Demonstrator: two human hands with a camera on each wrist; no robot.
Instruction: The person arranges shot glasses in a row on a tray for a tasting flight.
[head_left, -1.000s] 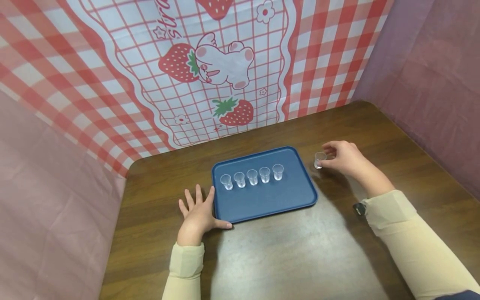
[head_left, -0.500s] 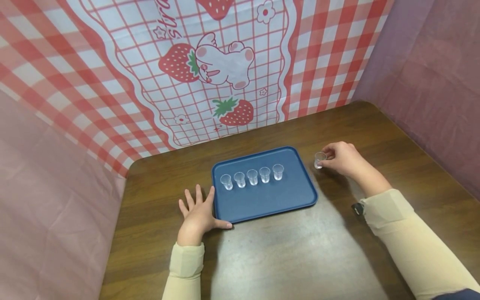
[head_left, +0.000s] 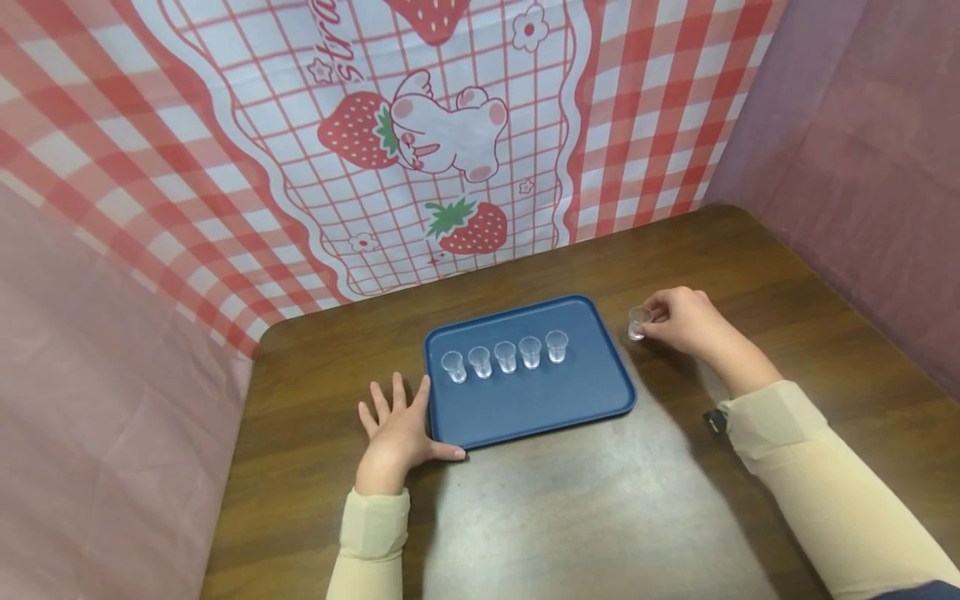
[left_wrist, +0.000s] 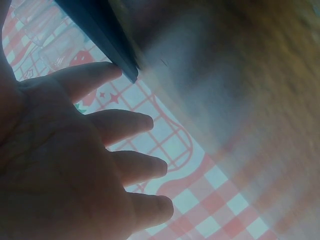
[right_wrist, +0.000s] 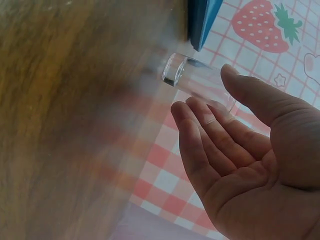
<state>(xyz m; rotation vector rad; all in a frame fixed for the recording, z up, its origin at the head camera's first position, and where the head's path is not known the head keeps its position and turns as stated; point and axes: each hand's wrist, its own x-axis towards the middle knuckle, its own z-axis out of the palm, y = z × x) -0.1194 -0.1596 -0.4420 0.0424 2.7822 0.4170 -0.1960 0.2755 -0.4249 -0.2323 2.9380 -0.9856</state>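
Note:
A blue tray lies on the brown table and carries a row of several small clear cups. My left hand rests flat on the table at the tray's front left corner, fingers spread, thumb along the tray's front edge. In the left wrist view the fingers lie straight beside the tray edge. Right of the tray, my right hand holds another small clear cup that stands on the table. The right wrist view shows this cup between thumb and fingers.
A red-checked cloth with strawberries hangs behind the table. Pink sheets close off the left and right sides. Bare tabletop stretches in front of the tray. A small dark object sits at my right sleeve cuff.

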